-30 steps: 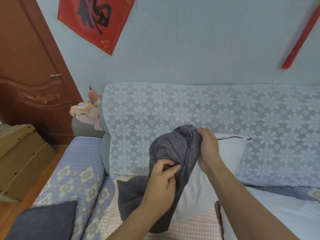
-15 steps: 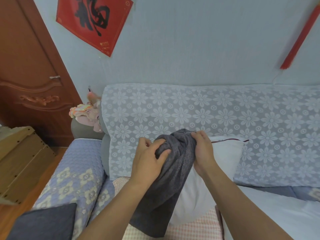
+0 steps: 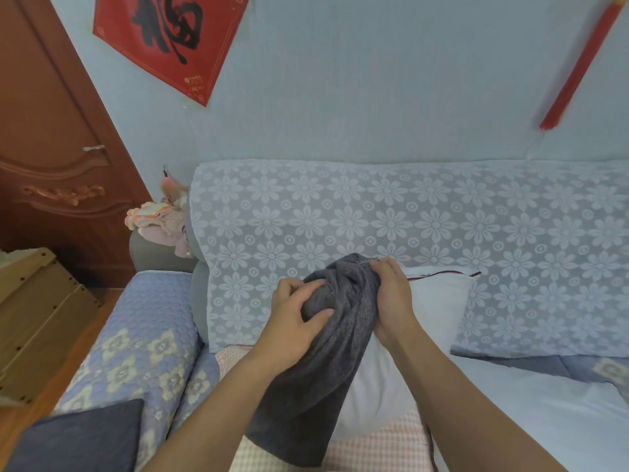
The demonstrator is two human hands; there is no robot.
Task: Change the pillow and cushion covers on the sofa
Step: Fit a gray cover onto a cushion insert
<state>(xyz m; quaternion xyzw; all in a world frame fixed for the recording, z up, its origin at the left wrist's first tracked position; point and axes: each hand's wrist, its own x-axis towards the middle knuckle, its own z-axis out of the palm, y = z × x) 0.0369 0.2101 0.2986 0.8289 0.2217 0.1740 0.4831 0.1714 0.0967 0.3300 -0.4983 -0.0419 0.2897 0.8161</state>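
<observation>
A white pillow insert leans upright against the sofa's flowered back. A dark grey knitted cover is bunched over its top left corner and hangs down its front. My left hand grips the bunched cover from the left. At the cover's upper edge my right hand holds the fabric against the pillow. The lower left part of the pillow is hidden behind the cover.
A dark blue cushion lies on the quilted sofa arm at the lower left. A pink checked cloth lies under the pillow. White bedding covers the seat to the right. Wooden furniture and a door stand left.
My left hand rose from the hanging part of the cover to the bunched top, beside my right hand. The cover's loose lower end was drawn in and now hangs straighter.
</observation>
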